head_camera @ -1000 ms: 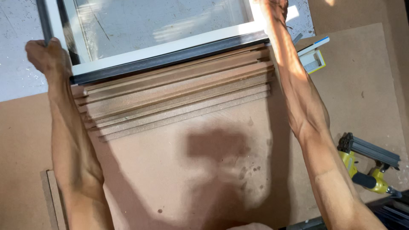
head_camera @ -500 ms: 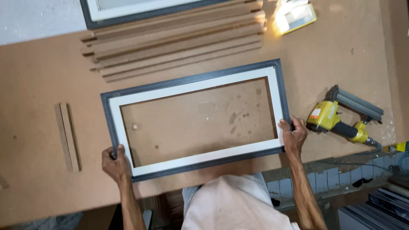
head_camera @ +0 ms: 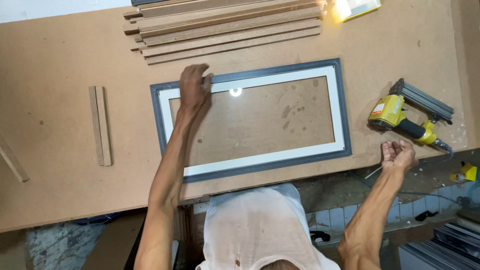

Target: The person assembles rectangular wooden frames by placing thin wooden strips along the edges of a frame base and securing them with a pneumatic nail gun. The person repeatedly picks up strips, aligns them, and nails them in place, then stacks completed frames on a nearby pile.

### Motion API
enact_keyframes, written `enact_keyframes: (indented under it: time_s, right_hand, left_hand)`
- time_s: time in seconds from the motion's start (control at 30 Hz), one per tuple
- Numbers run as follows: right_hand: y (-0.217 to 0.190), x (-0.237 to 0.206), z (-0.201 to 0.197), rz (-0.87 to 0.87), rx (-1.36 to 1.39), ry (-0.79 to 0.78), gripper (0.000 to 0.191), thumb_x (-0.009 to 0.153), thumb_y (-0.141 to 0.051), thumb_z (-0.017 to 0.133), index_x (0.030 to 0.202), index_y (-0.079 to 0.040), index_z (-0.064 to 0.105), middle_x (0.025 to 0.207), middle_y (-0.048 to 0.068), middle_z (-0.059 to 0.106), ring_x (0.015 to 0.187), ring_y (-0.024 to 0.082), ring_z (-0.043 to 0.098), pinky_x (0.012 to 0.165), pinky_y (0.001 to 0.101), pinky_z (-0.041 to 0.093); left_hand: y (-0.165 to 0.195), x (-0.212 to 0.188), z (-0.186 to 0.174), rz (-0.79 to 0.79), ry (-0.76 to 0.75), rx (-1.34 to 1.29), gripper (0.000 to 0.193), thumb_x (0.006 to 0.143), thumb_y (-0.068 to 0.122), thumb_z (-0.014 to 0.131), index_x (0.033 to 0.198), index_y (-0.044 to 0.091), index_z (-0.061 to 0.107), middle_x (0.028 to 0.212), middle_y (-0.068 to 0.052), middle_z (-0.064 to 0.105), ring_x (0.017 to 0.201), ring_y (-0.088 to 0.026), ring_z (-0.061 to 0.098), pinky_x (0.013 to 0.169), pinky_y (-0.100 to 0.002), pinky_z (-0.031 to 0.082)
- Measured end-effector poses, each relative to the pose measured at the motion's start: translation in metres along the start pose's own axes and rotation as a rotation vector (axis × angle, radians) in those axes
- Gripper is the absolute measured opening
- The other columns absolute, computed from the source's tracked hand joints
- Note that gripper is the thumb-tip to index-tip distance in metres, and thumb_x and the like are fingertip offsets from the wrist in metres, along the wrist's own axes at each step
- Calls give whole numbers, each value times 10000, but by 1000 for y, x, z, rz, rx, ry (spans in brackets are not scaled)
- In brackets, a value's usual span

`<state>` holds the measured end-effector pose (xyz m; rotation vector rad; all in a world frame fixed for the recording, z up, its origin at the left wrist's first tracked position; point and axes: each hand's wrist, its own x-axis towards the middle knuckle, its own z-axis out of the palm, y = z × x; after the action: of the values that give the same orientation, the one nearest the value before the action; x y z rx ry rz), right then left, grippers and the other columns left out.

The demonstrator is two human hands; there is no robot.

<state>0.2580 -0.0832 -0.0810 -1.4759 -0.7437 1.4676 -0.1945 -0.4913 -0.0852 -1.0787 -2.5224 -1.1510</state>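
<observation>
The left hand point(head_camera: 194, 89) reaches forward over the bench, palm down, its grip loose: the fingers are spread and bent, with the fingertips on the far long rail of a picture frame point(head_camera: 250, 120), near its far left corner, closed around nothing. The right hand point(head_camera: 397, 155) hovers at the near right edge of the bench, palm turned up and fingers half curled, empty, and just beside the handle end of a yellow and black nail gun point(head_camera: 407, 114). The frame lies flat in the middle of the bench, a long rectangle with a dark grey outer edge and a white inner border; a bright spot of reflected light sits near its far rail, and the brown board shows through the opening. The nail gun lies on its side just right of the frame, apart from it. Beyond the frame, a stack of long brown wooden strips point(head_camera: 225, 27) lies along the far side of the bench point(head_camera: 60, 60). A yellow box point(head_camera: 357, 7) sits at the right end of that stack. Well to the left of the frame, two short wooden strips point(head_camera: 100, 125) lie side by side, touching.
</observation>
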Motion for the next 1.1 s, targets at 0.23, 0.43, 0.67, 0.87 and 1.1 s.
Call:
enact_keyframes:
  time_s: [0.23,0.43,0.67,0.87,1.1]
  right_hand:
    - [-49,8,52,214,311,-88,326,803,-70,697,1113,3,626,1087,187,690,1012,361,736,932,556,643]
    - [-62,40,72,210,433,15,295,752,-30,758,1019,-34,634,998,106,662,925,297,692,839,495,619]
    - [-52,57,92,-209,460,-187,231,668,72,680,847,-14,564,851,111,606,821,287,635,694,467,588]
    - [-24,26,112,-475,175,-522,288,688,163,650,934,17,617,928,154,703,853,244,707,754,375,618]
    - [-11,5,127,-640,-270,-643,190,879,64,780,991,64,626,892,154,724,818,241,748,782,346,657]
  left_hand:
    - [39,74,52,168,-71,70,268,908,134,765,1118,3,661,1095,-153,655,1047,-334,608,937,-457,478]
    - [38,84,73,197,-17,181,364,866,183,799,1141,2,645,1082,-139,553,1031,-316,515,912,-475,397]
    - [26,66,88,149,-103,142,286,840,140,817,1060,47,660,1030,-120,564,1003,-313,528,929,-492,389]
    - [14,60,94,6,-162,-45,235,718,31,812,910,42,678,894,-154,597,900,-359,565,778,-480,424]
    - [8,60,89,133,-93,-103,220,813,34,823,992,22,696,878,-128,627,846,-325,599,748,-457,469]
